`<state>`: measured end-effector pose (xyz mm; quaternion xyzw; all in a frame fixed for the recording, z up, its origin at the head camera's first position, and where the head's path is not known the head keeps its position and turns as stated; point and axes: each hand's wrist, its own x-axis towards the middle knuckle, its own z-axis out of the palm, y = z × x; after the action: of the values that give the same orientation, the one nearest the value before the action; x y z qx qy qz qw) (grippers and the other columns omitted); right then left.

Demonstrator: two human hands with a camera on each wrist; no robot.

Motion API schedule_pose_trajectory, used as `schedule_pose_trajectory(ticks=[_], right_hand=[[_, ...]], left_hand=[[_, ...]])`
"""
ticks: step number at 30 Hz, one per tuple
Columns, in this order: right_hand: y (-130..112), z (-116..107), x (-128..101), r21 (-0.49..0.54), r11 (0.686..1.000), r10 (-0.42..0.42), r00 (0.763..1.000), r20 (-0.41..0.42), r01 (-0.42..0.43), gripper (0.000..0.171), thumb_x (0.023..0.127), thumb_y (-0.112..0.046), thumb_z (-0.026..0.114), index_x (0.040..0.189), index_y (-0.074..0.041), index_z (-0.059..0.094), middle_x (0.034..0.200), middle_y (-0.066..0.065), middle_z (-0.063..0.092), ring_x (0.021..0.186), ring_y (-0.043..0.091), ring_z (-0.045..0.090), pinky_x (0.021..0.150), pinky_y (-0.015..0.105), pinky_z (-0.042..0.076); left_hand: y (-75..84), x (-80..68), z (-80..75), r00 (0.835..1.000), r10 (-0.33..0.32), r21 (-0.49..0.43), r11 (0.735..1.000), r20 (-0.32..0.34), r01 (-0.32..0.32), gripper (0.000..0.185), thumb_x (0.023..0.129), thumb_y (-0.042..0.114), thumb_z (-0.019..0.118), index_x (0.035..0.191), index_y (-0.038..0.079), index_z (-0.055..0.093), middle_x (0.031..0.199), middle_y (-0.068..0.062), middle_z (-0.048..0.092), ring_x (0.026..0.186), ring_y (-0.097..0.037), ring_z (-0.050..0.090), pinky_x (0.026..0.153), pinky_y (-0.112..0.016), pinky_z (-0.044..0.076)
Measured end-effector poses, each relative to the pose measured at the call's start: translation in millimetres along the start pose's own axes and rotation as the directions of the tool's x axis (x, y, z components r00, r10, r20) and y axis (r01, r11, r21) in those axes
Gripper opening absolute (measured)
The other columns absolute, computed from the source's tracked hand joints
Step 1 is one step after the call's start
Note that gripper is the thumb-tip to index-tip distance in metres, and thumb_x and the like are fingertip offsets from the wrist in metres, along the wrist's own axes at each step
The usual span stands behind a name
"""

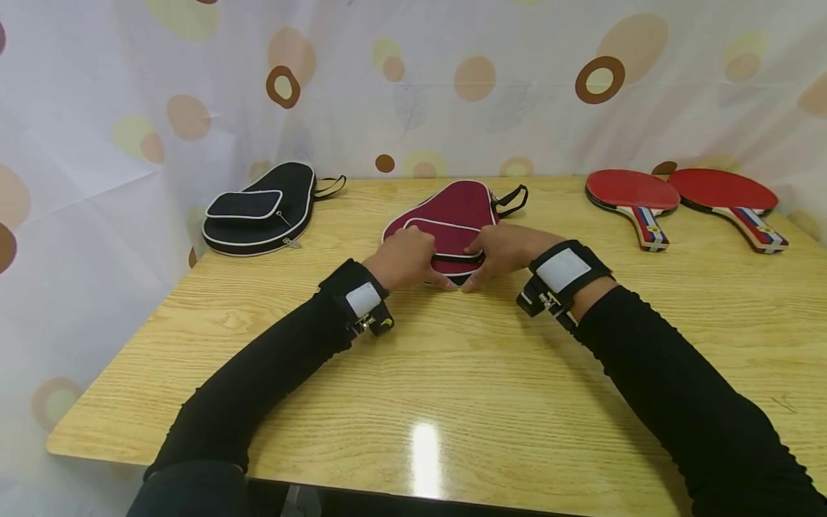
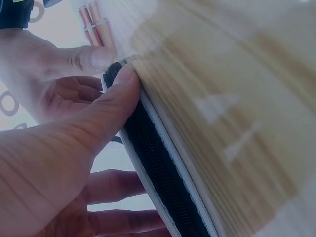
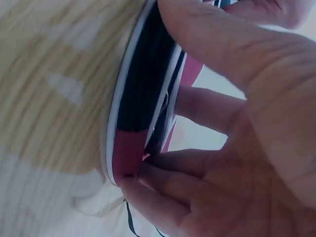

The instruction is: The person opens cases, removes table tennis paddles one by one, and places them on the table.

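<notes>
A dark red table tennis paddle case (image 1: 461,205) with white piping lies flat at the table's middle, its black strap toward the back right. My left hand (image 1: 410,258) grips its near left edge, and my right hand (image 1: 504,251) holds the near right side. Both thumbs meet close together at the front edge. In the left wrist view, the left thumb (image 2: 116,96) presses on the black zipper band (image 2: 153,153). The right wrist view has the right fingers (image 3: 168,192) along the case's side, where black band gives way to red cloth (image 3: 131,153).
A black paddle case (image 1: 297,194) with a small front pocket lies at the back left. Two red paddles (image 1: 633,190) rest side by side at the back right, handles toward me. A spotted curtain (image 1: 413,86) hangs behind the wooden table (image 1: 291,424).
</notes>
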<state>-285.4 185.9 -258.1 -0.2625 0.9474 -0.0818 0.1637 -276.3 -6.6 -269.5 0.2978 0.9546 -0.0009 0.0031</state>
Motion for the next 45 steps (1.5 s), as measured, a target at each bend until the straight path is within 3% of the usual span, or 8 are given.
schedule_pose_trajectory(ticks=[6, 12, 17, 20, 27, 31, 37, 45], right_hand=[[-5.1, 5.7, -1.7, -0.011, 1.000, 0.021, 0.997, -0.076, -0.022, 0.063, 0.084, -0.037, 0.083, 0.129, 0.002, 0.066, 0.110, 0.011, 0.070, 0.090, 0.023, 0.058, 0.080, 0.038, 0.047], [-6.5, 7.9, -0.5, -0.097, 0.995, 0.000, 0.996, -0.091, -0.009, 0.071, 0.086, -0.038, 0.080, 0.140, 0.003, 0.057, 0.125, 0.019, 0.066, 0.104, 0.029, 0.062, 0.094, 0.045, 0.049], [-9.5, 5.6, 1.5, -0.122, 0.993, -0.003, 0.997, -0.082, -0.007, 0.072, 0.086, -0.035, 0.082, 0.140, 0.005, 0.056, 0.127, 0.022, 0.066, 0.100, 0.027, 0.061, 0.092, 0.043, 0.050], [-11.6, 5.5, 1.6, -0.102, 0.995, 0.001, 0.997, -0.075, -0.009, 0.070, 0.086, -0.031, 0.083, 0.139, 0.005, 0.056, 0.133, 0.024, 0.062, 0.104, 0.026, 0.060, 0.093, 0.042, 0.049], [-8.3, 6.5, 2.1, -0.101, 0.995, -0.035, 0.995, -0.096, 0.025, 0.061, 0.083, -0.024, 0.085, 0.133, 0.004, 0.063, 0.126, 0.022, 0.066, 0.096, 0.024, 0.061, 0.085, 0.040, 0.050], [-6.3, 5.0, 1.5, -0.095, 0.995, -0.027, 0.995, -0.092, 0.018, 0.059, 0.085, -0.024, 0.084, 0.133, 0.003, 0.063, 0.131, 0.022, 0.064, 0.108, 0.028, 0.063, 0.092, 0.043, 0.050], [-1.1, 2.5, 1.2, -0.109, 0.994, -0.012, 0.997, -0.078, 0.004, 0.060, 0.086, -0.024, 0.082, 0.136, 0.000, 0.060, 0.130, 0.022, 0.064, 0.106, 0.028, 0.062, 0.090, 0.043, 0.050], [3.6, 1.8, 1.9, -0.080, 0.997, -0.009, 0.998, -0.057, 0.005, 0.060, 0.086, -0.024, 0.082, 0.136, 0.001, 0.060, 0.130, 0.024, 0.063, 0.104, 0.027, 0.060, 0.089, 0.042, 0.049]], left_hand=[[4.1, 0.7, -0.5, 1.000, -0.017, -0.019, 1.000, -0.007, 0.017, 0.057, 0.079, 0.059, 0.080, 0.096, 0.004, 0.076, 0.075, -0.004, 0.065, 0.077, -0.018, 0.055, 0.069, -0.033, 0.048], [4.8, 2.1, -1.5, 0.999, -0.031, -0.006, 1.000, -0.015, 0.031, 0.060, 0.079, 0.059, 0.080, 0.102, 0.004, 0.077, 0.079, -0.005, 0.067, 0.078, -0.019, 0.057, 0.072, -0.034, 0.051], [-1.1, -1.0, -3.7, 1.000, -0.019, 0.054, 0.998, 0.009, 0.019, 0.057, 0.079, 0.060, 0.079, 0.104, 0.008, 0.076, 0.086, -0.004, 0.068, 0.084, -0.020, 0.057, 0.074, -0.038, 0.053], [-6.7, -5.1, -4.1, 0.999, -0.027, 0.069, 0.997, 0.046, 0.023, 0.059, 0.081, 0.057, 0.079, 0.117, 0.010, 0.075, 0.098, -0.004, 0.071, 0.092, -0.021, 0.057, 0.080, -0.041, 0.054], [-11.2, -11.2, -5.0, 0.991, -0.051, 0.009, 0.999, 0.121, 0.051, 0.069, 0.084, 0.055, 0.077, 0.134, 0.009, 0.065, 0.115, -0.008, 0.069, 0.098, -0.023, 0.059, 0.082, -0.040, 0.052], [-18.5, -9.9, -5.6, 0.984, -0.033, -0.022, 0.999, 0.173, 0.037, 0.081, 0.085, 0.056, 0.074, 0.148, 0.009, 0.052, 0.141, -0.014, 0.058, 0.124, -0.028, 0.055, 0.101, -0.044, 0.048], [-37.7, -2.2, -3.5, 0.969, 0.033, -0.148, 0.989, 0.246, 0.004, 0.088, 0.087, 0.055, 0.074, 0.158, 0.020, 0.035, 0.164, -0.019, 0.023, 0.150, -0.034, 0.027, 0.120, -0.045, 0.025], [-42.2, 2.7, 0.5, 0.971, 0.066, -0.157, 0.987, 0.231, -0.030, 0.084, 0.087, 0.054, 0.074, 0.155, 0.020, 0.039, 0.162, -0.021, 0.026, 0.149, -0.035, 0.028, 0.121, -0.044, 0.023]])
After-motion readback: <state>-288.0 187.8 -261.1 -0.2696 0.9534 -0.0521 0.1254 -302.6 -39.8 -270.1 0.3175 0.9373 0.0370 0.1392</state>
